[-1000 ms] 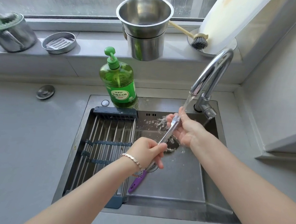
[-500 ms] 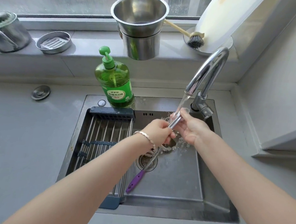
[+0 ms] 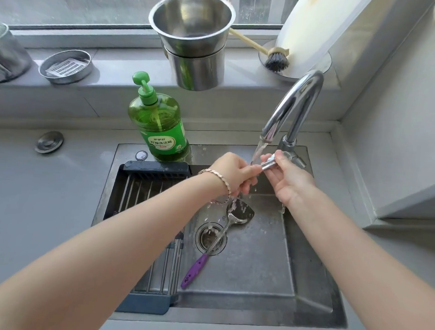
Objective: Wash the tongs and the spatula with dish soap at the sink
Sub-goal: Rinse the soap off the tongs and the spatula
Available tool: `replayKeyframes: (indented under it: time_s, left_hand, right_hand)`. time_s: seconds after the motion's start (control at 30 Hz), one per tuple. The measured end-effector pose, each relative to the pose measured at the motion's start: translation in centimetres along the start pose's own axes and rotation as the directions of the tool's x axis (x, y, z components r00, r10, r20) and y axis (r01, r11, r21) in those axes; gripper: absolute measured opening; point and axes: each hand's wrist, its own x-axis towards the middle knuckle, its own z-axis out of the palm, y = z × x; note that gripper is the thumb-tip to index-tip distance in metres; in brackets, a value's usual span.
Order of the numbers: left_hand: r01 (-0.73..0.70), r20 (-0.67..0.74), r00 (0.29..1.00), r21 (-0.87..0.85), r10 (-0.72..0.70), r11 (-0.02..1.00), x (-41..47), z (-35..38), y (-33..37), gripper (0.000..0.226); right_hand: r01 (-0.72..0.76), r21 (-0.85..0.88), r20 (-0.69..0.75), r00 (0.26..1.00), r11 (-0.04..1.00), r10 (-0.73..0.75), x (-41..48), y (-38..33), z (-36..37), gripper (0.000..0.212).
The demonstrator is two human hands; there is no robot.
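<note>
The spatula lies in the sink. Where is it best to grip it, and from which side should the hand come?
Probably the purple handle of the spatula, from above on the near side. The handle points toward the person and lies free on the sink floor, while the metal blade sits wet beneath the tongs and running water.

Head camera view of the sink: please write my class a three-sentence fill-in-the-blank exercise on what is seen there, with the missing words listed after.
1. The left hand and the right hand both hold the metal ____ under the running faucet.
2. The spatula lying in the sink has a ____ handle.
3. The dish soap bottle at the sink's back edge is coloured ____.
Missing words: tongs; purple; green.
</note>
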Motion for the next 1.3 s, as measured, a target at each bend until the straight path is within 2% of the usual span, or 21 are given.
replayKeyframes:
  time_s: [0.1,0.17,0.27,0.3,0.33,0.37,0.4,0.43,0.47,0.57,0.67,0.77,0.83,0.93,1.0,1.13,1.23,1.3]
  left_hand:
    - [-0.054,0.113,0.992,-0.082,0.063,0.995,-0.7,-0.7,-0.6,0.021]
    - [-0.062,0.101,0.993,-0.068,0.068,0.996,-1.1,-1.1,-1.5,0.018]
    - [0.016,-0.038,0.999,-0.080,-0.020,0.997,-2.0,-1.5,-3.5,0.046]
    - [0.103,-0.065,0.992,-0.092,-0.109,0.990,-2.4,-1.6,-4.3,0.058]
    - [0.221,-0.045,0.971,-0.187,-0.233,0.957,-2.8,-1.6,-5.0,0.067]
    - [0.350,0.032,0.931,-0.356,-0.363,0.867,-3.3,-1.6,-5.3,0.070]
    - [0.448,0.151,0.885,-0.532,-0.441,0.718,-3.7,-1.7,-5.6,0.067]
    - [0.504,0.252,0.851,-0.637,-0.460,0.583,-4.1,-1.8,-5.9,0.063]
    - [0.542,0.328,0.828,-0.674,-0.454,0.502,-4.4,-2.0,-6.4,0.062]
    - [0.589,0.428,0.794,-0.716,-0.431,0.375,-5.0,-2.2,-7.4,0.050]
    - [0.569,0.426,0.803,-0.757,-0.417,0.322,-5.3,-1.7,-7.3,0.034]
    - [0.454,0.294,0.870,-0.790,-0.395,0.412,-5.6,-0.8,-6.8,0.026]
    - [0.374,0.153,0.905,-0.730,-0.397,0.571,-5.9,-0.4,-6.6,0.029]
    - [0.252,-0.110,0.940,-0.417,-0.324,0.873,-6.5,0.2,-6.8,0.035]
    - [0.151,-0.260,0.946,-0.168,-0.192,0.974,-6.7,0.7,-7.0,0.036]
    - [0.046,-0.390,0.921,0.071,-0.015,0.996,-6.9,0.9,-7.3,0.037]
    - [0.021,-0.449,0.893,0.103,0.027,0.994,-6.9,0.8,-7.4,0.028]
    - [0.029,-0.470,0.883,0.073,0.009,0.997,-6.6,0.8,-7.4,0.025]
  right_hand:
    - [-0.017,-0.003,0.004,1.000,1.000,0.017,0.1,0.1,-0.2,0.009]
    - [-0.039,-0.002,0.012,0.999,0.999,0.039,-0.1,0.4,0.0,0.008]
    - [-0.069,0.008,0.031,0.997,0.998,0.069,-0.4,1.3,0.7,0.007]
    - [-0.075,-0.010,0.047,0.996,0.997,0.076,-0.5,1.6,1.0,0.004]
    - [-0.079,-0.044,0.065,0.994,0.996,0.082,-0.7,2.0,1.2,0.003]
    - [-0.084,-0.086,0.084,0.992,0.993,0.091,-0.8,2.3,1.4,0.004]
    - [-0.090,-0.124,0.094,0.990,0.988,0.102,-1.0,2.7,1.7,0.006]
    - [-0.096,-0.150,0.098,0.989,0.984,0.111,-1.3,3.0,2.0,0.008]
    - [-0.098,-0.175,0.098,0.988,0.980,0.116,-1.5,3.2,2.2,0.011]
    - [-0.095,-0.196,0.101,0.988,0.976,0.117,-2.2,3.6,2.8,0.019]
    - [-0.093,-0.247,0.113,0.986,0.965,0.124,-2.4,3.6,2.5,0.023]
    - [-0.093,-0.371,0.053,0.991,0.924,0.121,-2.2,3.7,1.1,0.026]
    - [-0.125,-0.407,0.020,0.989,0.905,0.146,-1.8,4.0,-0.2,0.024]
    - [-0.196,-0.387,0.010,0.976,0.901,0.217,-1.7,4.5,-1.8,0.017]
    - [-0.228,-0.339,0.037,0.966,0.913,0.255,-1.8,4.7,-1.9,0.012]
    - [-0.157,-0.378,0.064,0.979,0.913,0.195,-2.0,4.7,-1.2,0.011]
    - [-0.099,-0.386,0.017,0.993,0.917,0.114,-1.6,4.9,-0.6,0.015]
    - [-0.055,-0.472,-0.039,0.998,0.880,0.042,-1.4,4.9,-0.1,0.013]
